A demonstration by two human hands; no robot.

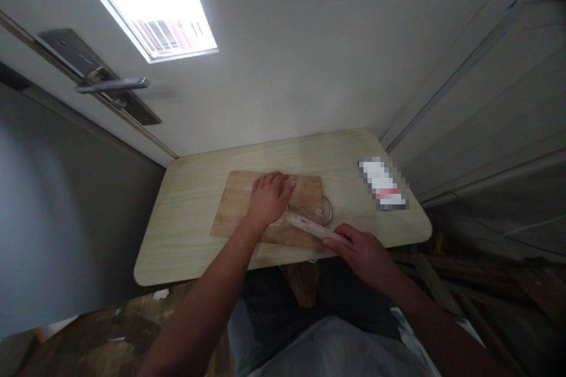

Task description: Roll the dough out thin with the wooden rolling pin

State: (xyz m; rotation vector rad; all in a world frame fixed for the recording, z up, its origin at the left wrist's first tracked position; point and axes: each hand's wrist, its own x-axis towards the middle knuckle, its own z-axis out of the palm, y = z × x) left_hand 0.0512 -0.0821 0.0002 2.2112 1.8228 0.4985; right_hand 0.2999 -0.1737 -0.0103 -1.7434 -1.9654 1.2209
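A wooden cutting board [232, 212] with a metal loop handle [328, 210] at its right end lies on the small table. My left hand [269, 194] rests on the middle of the board, fingers curled together and pointing away from me. Whatever is under those fingers is hidden. In my right hand [362, 250], closed round its handle, is a knife [312, 227]. Its long pale blade reaches left over the board, the tip close to my left hand. Reddish marks or reflections show on the blade.
A phone [382, 184], blurred out, lies on the right of the light wooden table [177, 218]. Behind the table stands a white door [283, 82] with a lever handle [112, 85] and a bright window. Wooden pieces [442, 288] lie low at the right.
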